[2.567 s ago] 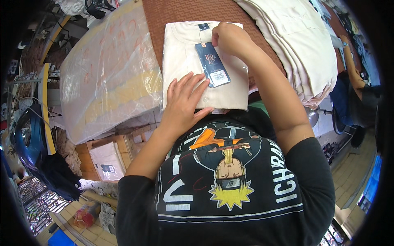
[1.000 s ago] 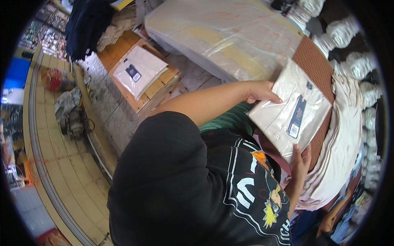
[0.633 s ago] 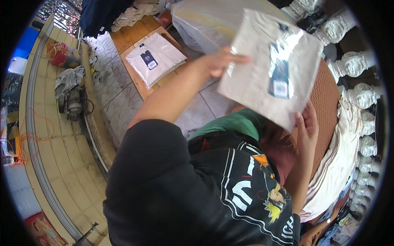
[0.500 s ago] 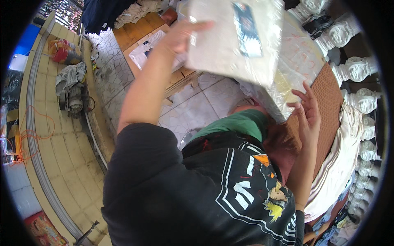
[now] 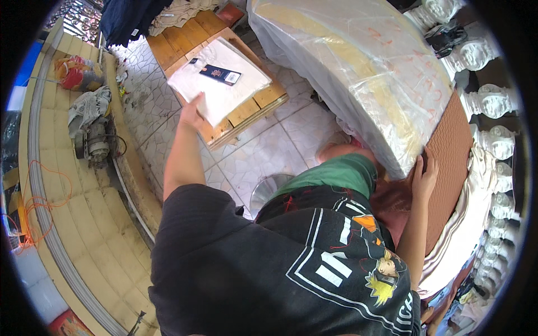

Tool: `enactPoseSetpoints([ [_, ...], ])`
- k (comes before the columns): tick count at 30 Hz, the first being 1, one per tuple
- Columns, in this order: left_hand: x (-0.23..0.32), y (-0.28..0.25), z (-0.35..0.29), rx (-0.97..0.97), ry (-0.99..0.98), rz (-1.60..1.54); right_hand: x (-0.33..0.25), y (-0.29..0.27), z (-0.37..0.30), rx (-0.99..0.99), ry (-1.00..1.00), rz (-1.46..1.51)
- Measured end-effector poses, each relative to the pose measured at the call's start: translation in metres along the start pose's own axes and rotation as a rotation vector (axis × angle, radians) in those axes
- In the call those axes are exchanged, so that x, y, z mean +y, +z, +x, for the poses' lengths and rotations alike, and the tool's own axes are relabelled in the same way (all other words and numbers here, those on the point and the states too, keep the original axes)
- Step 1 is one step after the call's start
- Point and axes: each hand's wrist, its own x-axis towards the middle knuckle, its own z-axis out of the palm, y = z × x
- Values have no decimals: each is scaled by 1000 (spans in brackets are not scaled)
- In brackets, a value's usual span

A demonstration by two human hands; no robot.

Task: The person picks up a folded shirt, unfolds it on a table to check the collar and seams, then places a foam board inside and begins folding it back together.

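Note:
A folded white garment [image 5: 241, 98] with a dark tag lies flat on a low wooden stool [image 5: 262, 107], apparently in clear plastic. At its near left edge, my left hand [image 5: 193, 115] is closed on the border, one digit on top and the other fingers mostly hidden. My right hand [image 5: 425, 176] is open and holds nothing. Its slightly bent fingers rest by the brown textured surface [image 5: 448, 162], beside the lower corner of a large plastic-wrapped block [image 5: 336, 56].
Dark folded cloth [image 5: 126, 22] and beige cloth [image 5: 182, 14] lie beyond the stool. A small motor [image 5: 98, 143] sits on the tiled ledge [image 5: 101, 224] at left. White balusters [image 5: 493, 101] and striped cloth [image 5: 454, 241] line the right side. A round metal object [image 5: 266, 190] is near my leg.
My left hand has brought the packaged garment down and left from in front of the wrapped block onto the stool. My right hand has lowered toward the brown surface.

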Motion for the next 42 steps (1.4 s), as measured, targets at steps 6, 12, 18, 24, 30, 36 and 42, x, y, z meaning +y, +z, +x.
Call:
enactPoseSetpoints([
  [6,5,6,-1,33,-65,-57,0,1,-1,13,43,-39],
  [12,23,14,4,36,-82,173,0,1,-1,20,4,-6],
  [18,43,25,4,161,-84,551,-1,1,-2,12,45,-26],
  [24,1,-18,46,343,68,516,2,2,-1,31,-11,16],
  [30,6,-9,46,468,-9,745,0,1,-1,30,13,20],
  [36,17,14,23,446,115,1043,-6,-4,-2,50,28,-9],
  [42,2,-63,75,654,-121,748,-5,-2,-2,48,1,31],
])
